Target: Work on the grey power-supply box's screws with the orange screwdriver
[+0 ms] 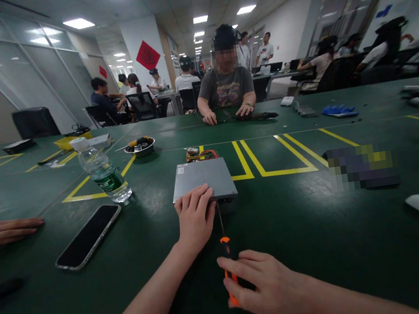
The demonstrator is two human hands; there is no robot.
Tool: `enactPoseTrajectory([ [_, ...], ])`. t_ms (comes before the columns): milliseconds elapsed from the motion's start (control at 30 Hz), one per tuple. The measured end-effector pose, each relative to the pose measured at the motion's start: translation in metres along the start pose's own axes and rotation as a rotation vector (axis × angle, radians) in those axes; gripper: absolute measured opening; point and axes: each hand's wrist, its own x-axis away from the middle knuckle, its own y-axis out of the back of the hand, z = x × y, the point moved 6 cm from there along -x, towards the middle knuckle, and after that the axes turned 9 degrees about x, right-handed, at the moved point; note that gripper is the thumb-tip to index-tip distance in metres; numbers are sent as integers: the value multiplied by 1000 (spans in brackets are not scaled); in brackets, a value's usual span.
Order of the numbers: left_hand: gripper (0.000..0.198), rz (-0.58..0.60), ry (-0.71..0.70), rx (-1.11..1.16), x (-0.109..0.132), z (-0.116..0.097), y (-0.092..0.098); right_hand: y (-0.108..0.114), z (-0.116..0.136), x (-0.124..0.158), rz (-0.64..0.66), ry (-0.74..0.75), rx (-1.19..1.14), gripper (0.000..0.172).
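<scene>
A grey metal computer power supply (204,174) lies flat on the green table, its bundle of coloured wires (207,154) at the far side. My left hand (195,211) grips its near left part, fingers over the top and thumb at the front face. In my right hand (264,282) is an orange and black screwdriver (226,248), pinched by the handle between thumb and fingers. Its shaft points away from me, and the tip reaches the front face near the socket. Whether the tip sits in a screw I cannot tell.
Left of the power supply are a phone (89,237), a water bottle (104,171) and a metal bowl of tools (140,146). Another person's hand (5,232) rests at the far left. A person (226,89) works opposite. A blue glove (339,110) lies at the right.
</scene>
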Motion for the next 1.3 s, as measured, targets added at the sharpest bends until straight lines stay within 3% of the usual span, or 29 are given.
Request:
enactPoseTrajectory([
  [200,27,-10,-14,-10,-1,-1,0,-3,-2,2,135,-50,-54,34],
  [267,27,-10,-15,-12,0,-1,0,-4,-2,3,126,-54,-30,33],
  [467,26,-7,-12,-16,1,1,-2,4,-5,4,-63,-60,-34,27],
  [700,26,-10,-18,-25,0,-1,-2,3,-5,2,126,-56,-46,34],
  [967,26,5,-5,-23,-1,1,-2,0,-5,6,31,-91,-78,29],
  [1167,26,-2,-14,-19,0,0,-2,-4,-4,2,243,-60,-111,38],
  [1300,27,1,-19,-19,0,0,-2,-1,-6,2,96,-82,-49,29],
])
